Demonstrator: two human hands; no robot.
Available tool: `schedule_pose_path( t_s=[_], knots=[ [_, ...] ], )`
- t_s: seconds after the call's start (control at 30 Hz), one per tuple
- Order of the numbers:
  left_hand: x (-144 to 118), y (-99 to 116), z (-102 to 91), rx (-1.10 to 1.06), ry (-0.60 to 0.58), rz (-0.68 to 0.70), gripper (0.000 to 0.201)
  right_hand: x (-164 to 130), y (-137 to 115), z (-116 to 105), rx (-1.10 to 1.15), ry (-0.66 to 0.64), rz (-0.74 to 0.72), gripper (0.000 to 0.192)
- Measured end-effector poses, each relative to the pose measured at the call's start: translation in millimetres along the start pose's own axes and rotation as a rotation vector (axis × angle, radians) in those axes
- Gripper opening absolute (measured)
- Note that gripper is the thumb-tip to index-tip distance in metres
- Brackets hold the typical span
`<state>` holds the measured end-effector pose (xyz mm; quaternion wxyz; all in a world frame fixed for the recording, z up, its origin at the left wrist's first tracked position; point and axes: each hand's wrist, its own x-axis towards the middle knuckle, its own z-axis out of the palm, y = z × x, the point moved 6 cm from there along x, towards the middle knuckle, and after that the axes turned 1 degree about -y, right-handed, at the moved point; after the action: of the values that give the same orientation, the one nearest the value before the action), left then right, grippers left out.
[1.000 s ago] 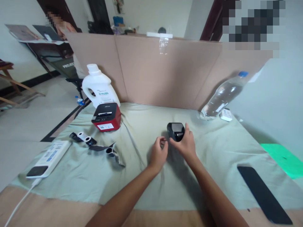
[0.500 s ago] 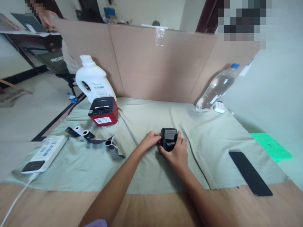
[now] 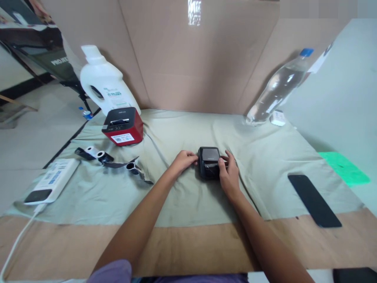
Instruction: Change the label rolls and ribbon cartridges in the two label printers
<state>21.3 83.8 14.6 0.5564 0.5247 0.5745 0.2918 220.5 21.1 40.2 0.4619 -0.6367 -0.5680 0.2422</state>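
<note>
Both forearms are bare from elbow to wrist, with no watch, band or bracelet on either one. The left hand [image 3: 183,160] and the right hand [image 3: 229,175] wear no gloves and no rings that can be made out. A short purple sleeve [image 3: 113,272] covers the left upper arm, and the same purple cloth runs along the bottom edge.
</note>
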Motion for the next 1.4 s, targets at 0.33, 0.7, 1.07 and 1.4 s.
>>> schedule_pose_path(
  t_s=[0.33, 0.7, 1.07, 1.4],
  knots=[
    [-1.0, 0.6, 1.5, -0.015, -0.01, -0.057, 0.014, 5.3, 4.7, -5.6, 0.056, 0.068, -0.001, 0.058],
    [-2.7, 1.8, 1.1, -0.005, -0.021, -0.048, 0.015, 6.7, 9.7, -7.3, 0.085, 0.07, 0.021, 0.052],
    [-6.5, 12.4, 0.2, -0.039, 0.015, 0.014, 0.033, 7.6, 14.5, -6.6, 0.1, 0.071, 0.053, 0.05],
    [4.4, 33.1, -5.9, 0.193, 0.047, 0.307, 0.04, 9.5, 16.7, -4.9, 0.106, 0.08, 0.031, 0.051]
  ],
)
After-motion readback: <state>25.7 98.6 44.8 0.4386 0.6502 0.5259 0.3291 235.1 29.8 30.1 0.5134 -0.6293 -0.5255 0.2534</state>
